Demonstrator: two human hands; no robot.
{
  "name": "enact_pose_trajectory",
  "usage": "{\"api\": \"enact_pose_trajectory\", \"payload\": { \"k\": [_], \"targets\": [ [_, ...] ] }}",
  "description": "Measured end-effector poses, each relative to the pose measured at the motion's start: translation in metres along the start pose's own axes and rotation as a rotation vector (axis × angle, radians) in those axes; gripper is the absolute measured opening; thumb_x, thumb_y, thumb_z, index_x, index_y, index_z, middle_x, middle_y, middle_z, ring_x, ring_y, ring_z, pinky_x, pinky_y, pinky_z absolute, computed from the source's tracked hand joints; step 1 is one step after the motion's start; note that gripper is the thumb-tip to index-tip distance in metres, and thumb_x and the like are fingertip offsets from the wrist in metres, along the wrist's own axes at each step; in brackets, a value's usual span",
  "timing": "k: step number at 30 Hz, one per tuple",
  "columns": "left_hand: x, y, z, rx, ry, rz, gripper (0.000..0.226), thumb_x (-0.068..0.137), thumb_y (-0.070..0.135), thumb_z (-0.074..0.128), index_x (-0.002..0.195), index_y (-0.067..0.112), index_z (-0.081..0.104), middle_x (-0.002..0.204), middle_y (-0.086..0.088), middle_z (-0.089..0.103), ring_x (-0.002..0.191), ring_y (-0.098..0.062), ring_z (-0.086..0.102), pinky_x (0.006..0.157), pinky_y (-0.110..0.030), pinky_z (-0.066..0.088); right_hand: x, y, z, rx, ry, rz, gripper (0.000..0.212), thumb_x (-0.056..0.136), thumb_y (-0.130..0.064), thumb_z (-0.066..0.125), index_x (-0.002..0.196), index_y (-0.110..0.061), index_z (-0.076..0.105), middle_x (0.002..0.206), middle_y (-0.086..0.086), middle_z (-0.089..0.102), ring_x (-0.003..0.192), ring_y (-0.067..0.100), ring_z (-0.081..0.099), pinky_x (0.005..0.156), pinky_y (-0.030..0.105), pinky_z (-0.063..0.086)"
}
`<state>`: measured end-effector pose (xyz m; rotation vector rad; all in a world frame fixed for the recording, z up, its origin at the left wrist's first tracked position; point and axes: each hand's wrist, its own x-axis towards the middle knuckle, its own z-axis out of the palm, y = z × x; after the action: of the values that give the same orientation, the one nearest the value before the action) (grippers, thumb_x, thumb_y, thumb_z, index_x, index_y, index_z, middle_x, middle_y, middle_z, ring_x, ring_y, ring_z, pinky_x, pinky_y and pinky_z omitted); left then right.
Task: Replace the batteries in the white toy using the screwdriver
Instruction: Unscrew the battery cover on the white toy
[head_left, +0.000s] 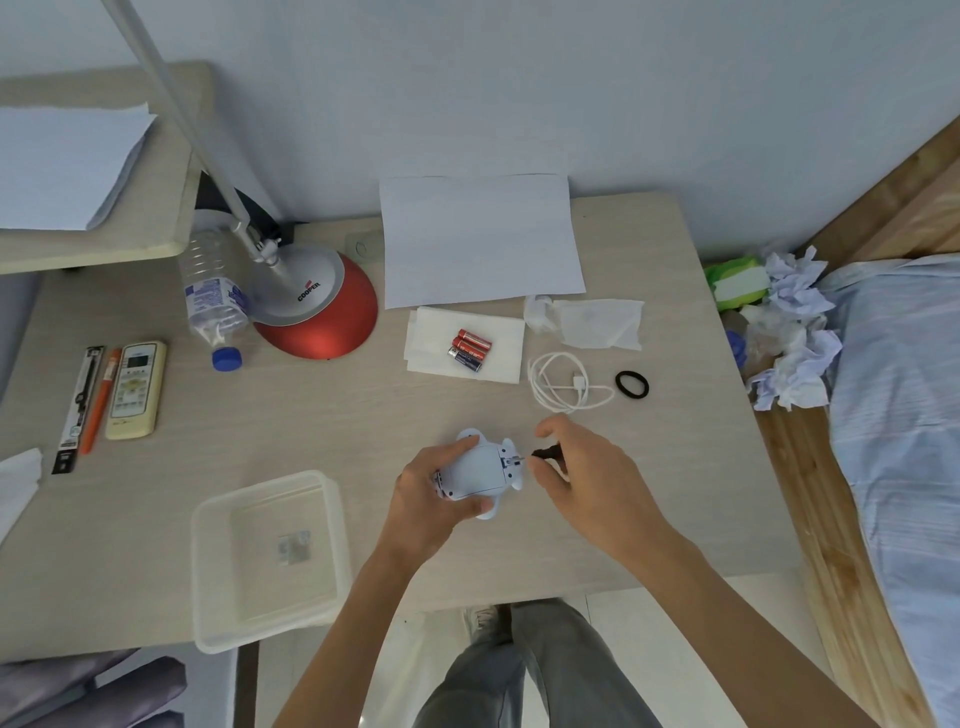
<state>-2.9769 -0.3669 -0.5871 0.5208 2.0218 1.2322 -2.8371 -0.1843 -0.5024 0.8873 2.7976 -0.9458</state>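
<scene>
The left hand (434, 501) grips a small rounded white plastic toy (480, 470), fingers curled over its far side and thumb under its near edge. The toy sits low over the pale wood-grain tabletop (311, 415), near the front edge; whether it touches the surface cannot be told. The right hand (587, 480) pinches a thin black-handled screwdriver (546, 452) between thumb and fingertips, and its tip meets the toy's right end.

Further back, three small batteries (470, 349), two red and one dark blue, lie side by side on a folded white paper napkin (498, 366). Just right of the napkin lies a coiled white charging cable (561, 387), with a black elastic hair tie (632, 385) beside it. A clear rectangular plastic container (208, 571) stands left of the left hand, with something small and silvery inside. At the back left are a desk lamp's red domed base (332, 327), a clear plastic bottle (213, 296) lying on its side, and a cream remote control (136, 389).
</scene>
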Motion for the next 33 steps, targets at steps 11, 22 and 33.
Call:
{"api": "enact_pose_trajectory", "payload": {
  "k": [11, 22, 33],
  "targets": [
    [0.000, -0.001, 0.003, 0.045, 0.006, 0.046, 0.080, 0.065, 0.015, 0.104, 0.134, 0.038, 0.070, 0.134, 0.008, 0.063, 0.120, -0.013, 0.061, 0.092, -0.026, 0.057, 0.001, -0.004, -0.007, -0.118, -0.045, -0.018, 0.023, 0.110, -0.043, 0.049, 0.122, -0.024, 0.056, 0.099, -0.008, 0.072, 0.084, 0.022, 0.071, 0.076, 0.045, 0.058],
    [-0.001, -0.003, 0.000, 0.023, -0.003, 0.018, 0.080, 0.065, 0.016, 0.103, 0.133, 0.040, 0.071, 0.131, 0.011, 0.063, 0.116, -0.006, 0.061, 0.088, -0.017, 0.052, 0.003, -0.002, -0.007, -0.272, -0.096, -0.003, 0.032, 0.112, -0.047, 0.041, 0.113, -0.019, 0.057, 0.091, -0.005, 0.069, 0.079, 0.022, 0.068, 0.066, 0.036, 0.048],
    [0.001, -0.003, 0.001, 0.019, 0.001, 0.030, 0.079, 0.066, 0.017, 0.103, 0.134, 0.039, 0.070, 0.131, 0.010, 0.062, 0.116, -0.004, 0.060, 0.088, -0.019, 0.053, 0.002, 0.003, -0.005, -0.236, -0.082, 0.006, 0.027, 0.113, -0.046, 0.040, 0.111, -0.021, 0.051, 0.088, -0.006, 0.066, 0.073, 0.020, 0.066, 0.066, 0.037, 0.050]
  ]
}}
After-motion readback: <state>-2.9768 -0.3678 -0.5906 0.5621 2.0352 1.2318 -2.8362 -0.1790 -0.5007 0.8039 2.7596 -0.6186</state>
